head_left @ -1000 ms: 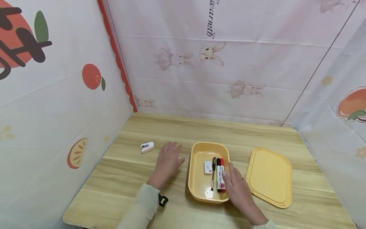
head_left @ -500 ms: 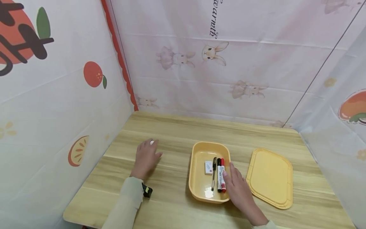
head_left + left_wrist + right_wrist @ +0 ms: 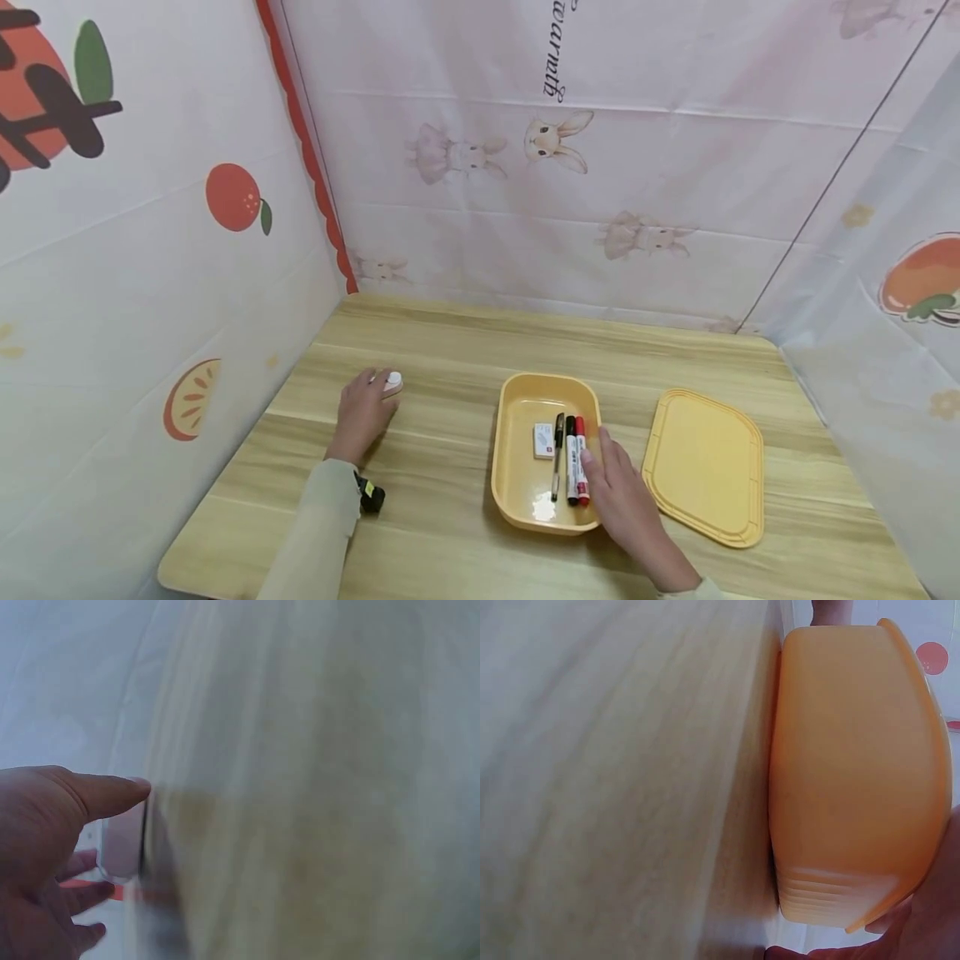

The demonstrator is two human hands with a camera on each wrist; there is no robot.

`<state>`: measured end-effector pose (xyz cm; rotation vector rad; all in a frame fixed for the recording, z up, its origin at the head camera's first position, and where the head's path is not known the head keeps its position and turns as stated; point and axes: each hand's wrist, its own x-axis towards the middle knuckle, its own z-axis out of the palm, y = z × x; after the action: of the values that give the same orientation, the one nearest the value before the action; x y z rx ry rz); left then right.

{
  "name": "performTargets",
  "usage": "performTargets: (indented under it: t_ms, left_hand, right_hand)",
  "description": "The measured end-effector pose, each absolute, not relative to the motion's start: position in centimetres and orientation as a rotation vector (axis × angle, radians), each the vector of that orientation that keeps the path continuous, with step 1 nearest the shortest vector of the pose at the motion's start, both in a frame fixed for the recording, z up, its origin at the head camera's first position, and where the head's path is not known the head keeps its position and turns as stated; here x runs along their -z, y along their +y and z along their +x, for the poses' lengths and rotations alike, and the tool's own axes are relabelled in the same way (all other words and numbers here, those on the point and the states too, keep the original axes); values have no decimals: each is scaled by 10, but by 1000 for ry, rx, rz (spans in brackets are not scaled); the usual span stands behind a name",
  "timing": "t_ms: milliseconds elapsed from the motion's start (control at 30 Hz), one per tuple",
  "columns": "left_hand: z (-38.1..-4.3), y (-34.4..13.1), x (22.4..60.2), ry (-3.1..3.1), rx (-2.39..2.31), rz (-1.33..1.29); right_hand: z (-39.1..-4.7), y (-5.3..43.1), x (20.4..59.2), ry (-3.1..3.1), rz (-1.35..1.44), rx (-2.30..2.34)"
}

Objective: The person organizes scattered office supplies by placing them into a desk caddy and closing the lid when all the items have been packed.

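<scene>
My left hand is at a small white-and-pink stapler on the left of the table, its fingers overlapping much of it. In the left wrist view the thumb and spread fingers lie on either side of the stapler. My right hand rests against the right wall of a yellow storage box, thumb over the rim and fingers extended outside. Inside the box lie a small white carton, a black-capped pen, a black marker and a red marker.
A yellow lid lies flat on the wooden table to the right of the box. Printed fabric walls enclose the table at the back and both sides.
My left hand has moved left from beside the box to the stapler, which is now partly covered. The right hand stays at the box wall.
</scene>
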<state>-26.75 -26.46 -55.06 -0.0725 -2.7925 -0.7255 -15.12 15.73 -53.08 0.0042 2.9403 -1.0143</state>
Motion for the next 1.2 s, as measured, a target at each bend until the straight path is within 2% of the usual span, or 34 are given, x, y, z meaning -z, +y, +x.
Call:
performTargets:
  t_ms: [367,800,967,1200]
  left_hand:
    - [-264,-270,554,-2723,884,-75]
    - [-253,-262,548,-2770,849,-75]
    - [-247,-242,544,-2742,817,-131]
    - [-227,-196,519,-2713,791,-184]
  right_hand:
    - [-152,156,529,2950,-10,1003]
    - [-152,157,530,2946,-5,1000]
    - [-151,158,530,2961,-14,1003]
    - [-151,158,531,2960,-27,1013]
